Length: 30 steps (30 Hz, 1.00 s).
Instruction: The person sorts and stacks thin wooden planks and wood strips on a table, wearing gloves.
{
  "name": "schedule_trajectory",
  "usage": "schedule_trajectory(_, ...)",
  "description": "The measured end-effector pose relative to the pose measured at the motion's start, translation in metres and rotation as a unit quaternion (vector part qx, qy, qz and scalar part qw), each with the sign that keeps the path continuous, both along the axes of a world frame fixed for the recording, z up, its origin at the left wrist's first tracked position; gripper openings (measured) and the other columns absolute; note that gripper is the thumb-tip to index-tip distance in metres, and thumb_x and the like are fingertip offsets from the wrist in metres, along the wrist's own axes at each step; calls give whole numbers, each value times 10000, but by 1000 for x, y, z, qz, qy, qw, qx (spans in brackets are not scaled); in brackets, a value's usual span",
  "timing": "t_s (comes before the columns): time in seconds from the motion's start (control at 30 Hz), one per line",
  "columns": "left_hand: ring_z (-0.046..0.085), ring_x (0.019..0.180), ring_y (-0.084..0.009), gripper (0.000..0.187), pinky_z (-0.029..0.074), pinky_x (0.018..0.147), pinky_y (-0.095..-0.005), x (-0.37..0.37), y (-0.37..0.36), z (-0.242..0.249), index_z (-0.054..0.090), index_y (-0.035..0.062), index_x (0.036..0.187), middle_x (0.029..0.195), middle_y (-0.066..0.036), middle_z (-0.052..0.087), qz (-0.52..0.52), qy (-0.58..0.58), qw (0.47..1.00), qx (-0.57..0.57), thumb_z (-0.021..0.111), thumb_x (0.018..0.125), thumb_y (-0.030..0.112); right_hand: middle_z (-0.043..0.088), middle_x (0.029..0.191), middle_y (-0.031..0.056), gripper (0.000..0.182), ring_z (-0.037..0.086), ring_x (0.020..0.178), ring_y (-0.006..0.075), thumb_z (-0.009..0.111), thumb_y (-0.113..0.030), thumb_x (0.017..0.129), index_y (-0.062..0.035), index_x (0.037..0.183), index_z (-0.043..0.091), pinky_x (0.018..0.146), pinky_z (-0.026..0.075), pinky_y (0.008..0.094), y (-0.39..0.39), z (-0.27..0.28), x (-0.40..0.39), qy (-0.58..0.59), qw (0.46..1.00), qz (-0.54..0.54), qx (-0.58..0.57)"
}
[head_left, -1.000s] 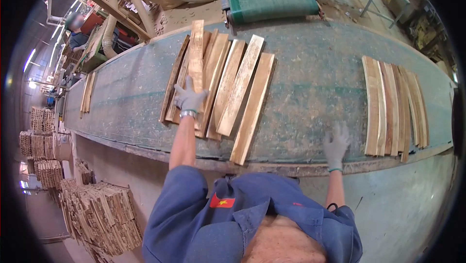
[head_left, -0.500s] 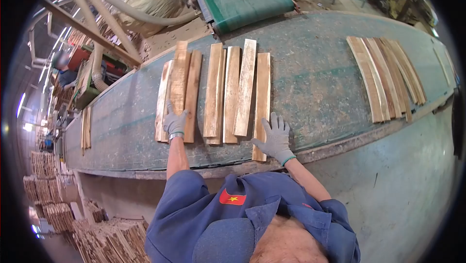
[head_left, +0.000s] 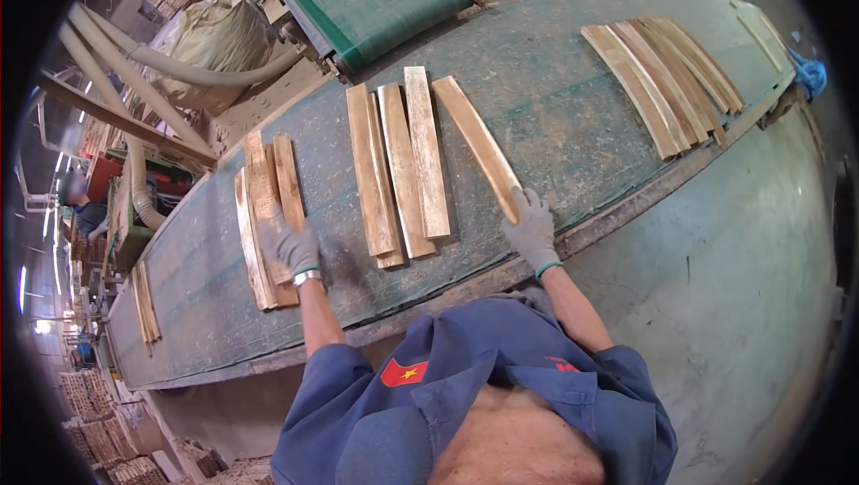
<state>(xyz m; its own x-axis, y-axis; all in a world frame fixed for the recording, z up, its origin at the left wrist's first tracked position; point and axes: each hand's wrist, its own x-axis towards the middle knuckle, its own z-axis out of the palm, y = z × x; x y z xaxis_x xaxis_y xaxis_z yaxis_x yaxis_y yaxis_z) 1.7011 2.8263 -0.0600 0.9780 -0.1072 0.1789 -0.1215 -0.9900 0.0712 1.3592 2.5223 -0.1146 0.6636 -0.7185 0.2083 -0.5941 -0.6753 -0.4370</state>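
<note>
My right hand [head_left: 531, 231], in a grey knit glove, grips the near end of a single wooden strip [head_left: 476, 138], thumb on one side and fingers on the other. That strip slants away to the upper left. My left hand [head_left: 290, 251], gloved alike and blurred, is over the lower right part of the left group of wooden strips [head_left: 253, 239], fingers stretched out and holding nothing. Between the hands lies a middle group of strips [head_left: 391, 172], side by side and partly overlapping; a pale, mottled strip [head_left: 424, 154] is its rightmost piece.
All this lies on a worn green table [head_left: 528, 82]. Another strip group [head_left: 658, 82] lies at the right, and thin strips [head_left: 143, 303] at the far left. Beyond the table are a green conveyor belt [head_left: 376, 2], a large sack [head_left: 210, 42] and a person [head_left: 85, 208] at a machine.
The right-hand strip has turned from nearly upright to slanting, its near end swung right and away from the middle group. My left hand has shifted toward the lower right of its strips. The view has turned.
</note>
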Motion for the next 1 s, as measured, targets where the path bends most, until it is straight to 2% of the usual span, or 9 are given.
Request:
schedule_trajectory(0.13,302,1420,-442,917,314,1147,-481,-46,-86,-10,324,104,1523,1520,-316,312,-194,135,945,-224,666,815,577,517,1209,123,566,531,1069,357,725,-265,731,-133,1252,547,822,494,481,-36,-13,0,54,992,-91,-63)
schedule_trajectory(0.2,347,1375,-466,913,347,1114,-497,-64,-119,-22,319,107,1526,1498,-317,332,-194,237,923,-232,688,809,537,491,1316,144,602,514,1151,377,743,-375,750,-130,1263,547,845,487,480,-43,-14,15,83,980,-129,-129)
schedule_trajectory(0.27,409,1306,-473,885,385,1071,-500,-79,-140,-29,319,144,1528,1463,-305,361,-192,166,956,-147,691,808,499,456,1390,157,652,498,1192,389,744,-435,759,-115,1287,537,887,483,481,-14,32,47,77,981,-108,-143)
schedule_trajectory(0.33,440,1274,-478,844,410,1041,-497,-85,-149,-32,331,185,1524,1439,-299,382,-196,136,964,-112,695,812,455,407,1463,171,747,469,1247,401,749,-517,742,-83,1304,520,975,455,480,12,32,91,-28,999,37,8)
schedule_trajectory(0.5,462,1247,-461,754,429,1017,-495,-79,-132,-44,365,235,1505,1382,-289,438,-177,136,957,-186,682,835,369,479,1397,235,820,503,1265,403,781,-389,726,-58,1400,452,977,481,447,48,21,141,-31,984,50,166)
schedule_trajectory(0.6,464,1244,-451,711,405,1040,-495,-62,-102,-62,407,207,1485,1379,-258,467,-126,129,962,-206,658,846,389,529,1337,257,781,569,1173,412,739,-275,754,-49,1431,421,924,513,421,13,49,119,-38,932,96,348)
schedule_trajectory(0.67,457,1255,-450,690,391,1053,-498,-60,-79,-57,428,198,1474,1397,-248,464,-98,108,979,-143,642,853,406,562,1292,261,649,607,1075,419,665,-232,793,-36,1378,462,886,522,411,-9,12,101,-247,825,114,496)
schedule_trajectory(0.87,386,1332,-429,512,286,1123,-503,-54,-59,-78,568,213,1364,1424,-226,465,-157,41,969,-185,606,879,371,479,1390,228,573,535,1180,404,628,-334,857,-65,1346,496,882,491,460,24,12,77,78,996,46,5)
schedule_trajectory(1.0,366,1368,-390,398,210,1138,-587,-74,-107,-99,619,234,1296,1435,-182,473,-213,59,940,-261,565,909,305,428,1433,229,633,422,1294,409,603,-488,872,-71,1339,511,1039,340,546,54,-22,109,10,1000,4,-19)
